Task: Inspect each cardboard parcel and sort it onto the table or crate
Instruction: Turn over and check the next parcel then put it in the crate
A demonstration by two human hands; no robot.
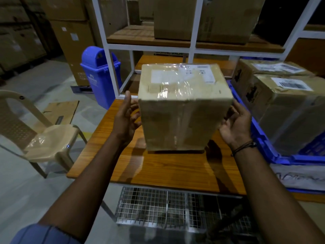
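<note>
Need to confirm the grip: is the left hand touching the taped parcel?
Cannot tell. In the head view the left hand reaches the left edge of the parcel, but blur there hides whether they meet or a thin gap remains.

Count: 1 parcel [184, 106] on 1 table [158, 171], 2 labelled parcels [260, 73] [288, 103] in 1 crate [261, 136], 1 chair [51, 140], 1 bin [98, 73], left hand [126, 117], right hand [235, 124].

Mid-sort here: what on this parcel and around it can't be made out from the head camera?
- Label on the parcel, head view: print unreadable, blurred and under tape glare.
- Parcel's back, sides and underside: hidden by its own body.
- Crate: cut off by the right edge.
- Whether the right hand touches the parcel: contact hidden behind the parcel's corner.
</note>
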